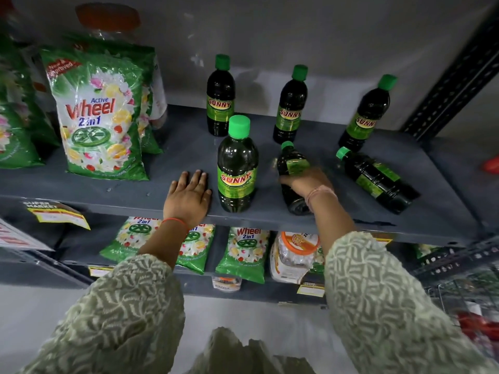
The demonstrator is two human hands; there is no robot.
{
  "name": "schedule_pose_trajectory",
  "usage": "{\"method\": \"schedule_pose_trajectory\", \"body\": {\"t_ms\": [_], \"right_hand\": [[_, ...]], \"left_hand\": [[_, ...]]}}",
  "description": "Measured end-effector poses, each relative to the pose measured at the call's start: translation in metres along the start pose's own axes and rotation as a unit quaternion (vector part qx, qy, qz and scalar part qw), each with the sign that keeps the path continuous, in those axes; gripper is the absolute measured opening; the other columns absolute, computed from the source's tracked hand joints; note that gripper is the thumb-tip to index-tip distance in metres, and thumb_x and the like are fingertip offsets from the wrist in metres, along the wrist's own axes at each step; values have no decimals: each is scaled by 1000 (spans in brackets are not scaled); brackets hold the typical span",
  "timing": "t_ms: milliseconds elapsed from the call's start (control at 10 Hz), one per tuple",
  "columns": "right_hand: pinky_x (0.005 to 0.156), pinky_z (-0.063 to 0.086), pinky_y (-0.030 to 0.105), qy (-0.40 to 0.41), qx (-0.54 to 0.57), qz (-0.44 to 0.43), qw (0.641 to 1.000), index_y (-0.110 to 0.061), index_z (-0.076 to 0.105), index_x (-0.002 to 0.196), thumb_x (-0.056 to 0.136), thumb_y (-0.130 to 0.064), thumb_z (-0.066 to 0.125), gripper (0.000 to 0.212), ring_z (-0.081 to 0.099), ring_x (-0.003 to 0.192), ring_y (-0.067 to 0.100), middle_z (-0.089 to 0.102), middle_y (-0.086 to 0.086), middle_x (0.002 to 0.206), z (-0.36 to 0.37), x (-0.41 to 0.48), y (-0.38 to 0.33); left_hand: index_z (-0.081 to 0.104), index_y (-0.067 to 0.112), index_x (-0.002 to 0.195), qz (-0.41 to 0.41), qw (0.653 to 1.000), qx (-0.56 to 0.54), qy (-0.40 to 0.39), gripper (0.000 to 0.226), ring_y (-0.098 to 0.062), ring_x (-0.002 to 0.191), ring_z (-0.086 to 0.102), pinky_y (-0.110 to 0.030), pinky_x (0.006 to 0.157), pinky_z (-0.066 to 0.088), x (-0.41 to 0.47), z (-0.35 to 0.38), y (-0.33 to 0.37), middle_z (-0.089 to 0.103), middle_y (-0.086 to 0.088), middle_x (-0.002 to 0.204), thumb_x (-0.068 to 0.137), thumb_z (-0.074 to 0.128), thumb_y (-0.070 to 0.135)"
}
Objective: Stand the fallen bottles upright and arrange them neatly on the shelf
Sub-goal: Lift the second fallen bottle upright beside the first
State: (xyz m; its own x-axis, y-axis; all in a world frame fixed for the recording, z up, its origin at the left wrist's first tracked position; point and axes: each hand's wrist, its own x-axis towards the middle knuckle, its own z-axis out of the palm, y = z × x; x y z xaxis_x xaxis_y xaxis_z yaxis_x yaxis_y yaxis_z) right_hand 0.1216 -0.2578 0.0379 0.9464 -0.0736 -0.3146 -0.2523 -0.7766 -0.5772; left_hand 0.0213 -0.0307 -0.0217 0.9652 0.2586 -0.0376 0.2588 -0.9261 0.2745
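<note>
**Head view: one bottle coming up, crowded on both sides**

Head camera is showing my right hand (pixel 305 182) closing its grip around the middle of a fallen bottle (pixel 293 176) near the front of the shelf (pixel 175 147). The fingers are wrapping over its label; the picture is blurring there, so I cannot tell how firm the hold is. My left hand (pixel 189 195) is lying flat and empty on the shelf, palm down, just beside the front upright bottle (pixel 237 168).

Risks I am weighing:

- That front upright bottle is standing just beside the one I am gripping. Swinging the cap end up carelessly could knock it over, possibly off the front edge.
- I am gripping mid-body on smooth plastic, so the heavy base may be slipping as I tilt it.
- The second fallen bottle (pixel 378 179) is lying near on my right, free to roll if nudged.
- Three bottles are standing at the back (pixel 220 103) (pixel 290 109) (pixel 364 117), spaced unevenly, so sliding anything rearward risks toppling them.
</note>
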Motion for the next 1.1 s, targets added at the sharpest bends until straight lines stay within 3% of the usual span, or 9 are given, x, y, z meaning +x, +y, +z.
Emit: {"method": "schedule_pose_trajectory", "body": {"t_ms": [100,200,300,600,700,800,900,1000,1100], "right_hand": [[76,52,33,51,36,-46,997,-8,60,109,56,-50,71,68,64,97,29,66,10,109,10,8,5],[78,54,39,144,158,-109,971,-5,53,102,53,-56,71,73,63,96,31,64,15,104,22,4,6],[81,52,46,210,252,-188,926,-4,45,104,58,-49,75,71,57,96,34,58,19,103,37,1,10],[97,46,42,185,289,-224,912,0,39,124,60,-29,82,82,52,110,30,50,20,118,46,-1,17],[100,40,45,224,218,-214,926,4,38,126,54,-37,85,96,43,113,35,44,24,120,48,-3,18],[102,37,44,223,210,-200,931,-1,35,131,49,-29,87,101,40,117,34,44,21,123,44,-6,16],[98,41,34,181,240,-207,931,-8,28,137,56,-15,80,96,47,117,26,50,12,123,44,-5,21],[105,36,34,119,266,-205,935,-12,10,144,60,-22,79,109,44,125,23,45,12,136,43,-8,22],[113,24,44,140,215,-213,943,-9,17,142,55,-35,84,113,28,133,31,34,17,142,45,-5,21]], "left_hand": [[14,18,145,-5,1000,-1,8,51,-25,146,7,-41,119,7,0,2,1,14,1,158,96,24,32],[16,20,144,-8,1000,-6,15,51,-24,146,7,-41,119,8,-1,4,0,15,2,157,96,25,32],[16,20,144,-9,1000,-4,15,50,-23,146,8,-40,119,8,0,4,-1,15,3,157,96,25,32],[15,21,145,-15,1000,8,12,50,-22,146,7,-39,120,8,-1,3,1,13,4,158,96,24,33],[15,22,145,-17,1000,6,9,50,-21,146,6,-39,120,7,-1,3,2,12,4,158,96,23,33],[15,22,145,-17,1000,7,9,51,-21,146,6,-39,120,7,-2,3,1,12,4,158,96,24,33],[14,21,145,-16,1000,9,8,51,-22,146,6,-39,120,7,-2,2,1,12,4,158,96,24,33],[13,21,145,-17,1000,10,6,51,-22,146,6,-39,120,7,-2,2,2,11,4,158,96,23,33],[13,21,145,-17,1000,11,4,51,-22,146,6,-39,120,7,-2,2,2,11,4,158,97,23,33]]}}
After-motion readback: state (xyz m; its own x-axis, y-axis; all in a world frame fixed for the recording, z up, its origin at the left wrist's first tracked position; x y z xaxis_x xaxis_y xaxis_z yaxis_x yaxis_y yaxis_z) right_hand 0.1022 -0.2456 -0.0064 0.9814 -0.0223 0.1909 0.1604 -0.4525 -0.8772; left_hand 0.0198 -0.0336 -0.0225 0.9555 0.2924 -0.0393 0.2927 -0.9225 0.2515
